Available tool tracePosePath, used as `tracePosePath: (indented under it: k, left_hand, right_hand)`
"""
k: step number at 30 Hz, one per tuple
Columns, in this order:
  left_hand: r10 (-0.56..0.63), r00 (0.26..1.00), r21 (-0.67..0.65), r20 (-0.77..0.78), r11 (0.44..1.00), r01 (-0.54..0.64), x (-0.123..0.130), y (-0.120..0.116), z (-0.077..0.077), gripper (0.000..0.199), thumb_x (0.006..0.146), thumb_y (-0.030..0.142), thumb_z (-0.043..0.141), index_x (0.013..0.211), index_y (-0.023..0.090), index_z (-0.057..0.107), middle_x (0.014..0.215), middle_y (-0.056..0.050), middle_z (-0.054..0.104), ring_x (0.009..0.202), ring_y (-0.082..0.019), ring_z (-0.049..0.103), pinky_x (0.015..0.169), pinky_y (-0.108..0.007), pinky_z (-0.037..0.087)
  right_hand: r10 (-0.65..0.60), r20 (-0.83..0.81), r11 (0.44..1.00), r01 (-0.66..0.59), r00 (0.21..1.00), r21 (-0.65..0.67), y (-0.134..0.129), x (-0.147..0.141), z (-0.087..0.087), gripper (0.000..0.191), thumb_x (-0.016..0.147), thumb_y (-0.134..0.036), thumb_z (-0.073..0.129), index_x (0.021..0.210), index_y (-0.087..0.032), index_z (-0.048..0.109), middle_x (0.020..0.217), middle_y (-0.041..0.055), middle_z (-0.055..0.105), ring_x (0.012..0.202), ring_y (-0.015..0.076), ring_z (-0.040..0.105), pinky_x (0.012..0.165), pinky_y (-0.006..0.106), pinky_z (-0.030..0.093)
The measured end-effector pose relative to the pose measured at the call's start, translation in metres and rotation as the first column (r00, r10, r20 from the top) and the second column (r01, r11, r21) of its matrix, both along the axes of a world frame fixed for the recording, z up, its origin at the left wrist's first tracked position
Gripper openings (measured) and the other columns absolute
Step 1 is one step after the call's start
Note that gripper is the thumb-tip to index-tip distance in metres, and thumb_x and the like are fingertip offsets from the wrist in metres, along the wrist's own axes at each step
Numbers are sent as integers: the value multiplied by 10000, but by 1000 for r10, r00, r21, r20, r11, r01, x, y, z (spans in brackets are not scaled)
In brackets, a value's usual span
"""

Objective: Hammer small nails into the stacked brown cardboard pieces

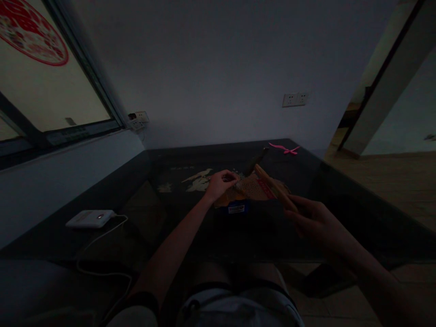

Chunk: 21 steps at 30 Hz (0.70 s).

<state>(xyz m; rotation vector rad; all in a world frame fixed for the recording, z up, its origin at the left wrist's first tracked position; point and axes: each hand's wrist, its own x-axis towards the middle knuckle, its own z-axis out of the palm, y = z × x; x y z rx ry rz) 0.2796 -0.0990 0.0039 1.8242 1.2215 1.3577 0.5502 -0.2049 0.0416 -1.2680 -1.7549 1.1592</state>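
On the dark table lies an orange-brown patterned packet (254, 187), with a small blue box (237, 207) just in front of it. My left hand (222, 183) is at the packet's left end, its fingers pinched together; what is between the fingertips is too small and dark to tell. My right hand (311, 217) is closed around a long wooden tool (275, 187), which points up and left over the packet's right part. Behind the packet, a dark elongated item (256, 161) slants back to the right.
A white power bank (91, 219) with a cable is on the table's left side. Pink scissors or a ribbon-like item (286, 149) lies at the back right. Pale patches (199, 181) mark the tabletop left of the packet. A wall stands behind.
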Motion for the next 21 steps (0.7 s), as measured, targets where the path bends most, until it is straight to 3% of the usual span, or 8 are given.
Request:
tracePosePath:
  k: [9, 14, 18, 21]
  left_hand:
    - [53, 993, 1, -101, 999, -53, -3, 1, -5, 120, 678, 173, 645, 785, 126, 620, 788, -44, 661, 741, -139, 621, 719, -272, 497]
    - [78, 992, -55, -101, 995, -84, -1, -1, -4, 105, 664, 152, 657, 759, 127, 622, 784, -50, 674, 717, -141, 628, 703, -270, 495]
    - [86, 988, -86, -125, 992, -97, 0, -3, -1, 104, 663, 159, 660, 757, 121, 637, 781, -58, 684, 710, -146, 633, 697, -268, 492]
    - [110, 974, -66, -199, 990, -126, 1, -5, 2, 119, 657, 190, 679, 753, 125, 655, 774, -57, 691, 718, -155, 631, 707, -273, 491]
  right_hand:
    - [79, 57, 996, -81, 995, 43, 0, -8, 19, 592, 765, -356, 570, 1293, -101, 488, 551, -38, 522, 425, 109, 470, 372, 197, 363]
    - [164, 103, 975, -178, 981, 137, 6, -16, 41, 533, 779, -338, 556, 1281, -163, 516, 820, 23, 666, 527, 137, 561, 414, 214, 419]
    - [210, 216, 942, -257, 954, 215, 12, -22, 51, 468, 771, -269, 548, 1221, -145, 568, 888, 33, 671, 685, 170, 616, 524, 225, 476]
    - [241, 281, 938, -297, 929, 177, 13, -24, 53, 508, 792, -251, 503, 1291, -153, 507, 796, 13, 664, 547, 129, 577, 416, 196, 415]
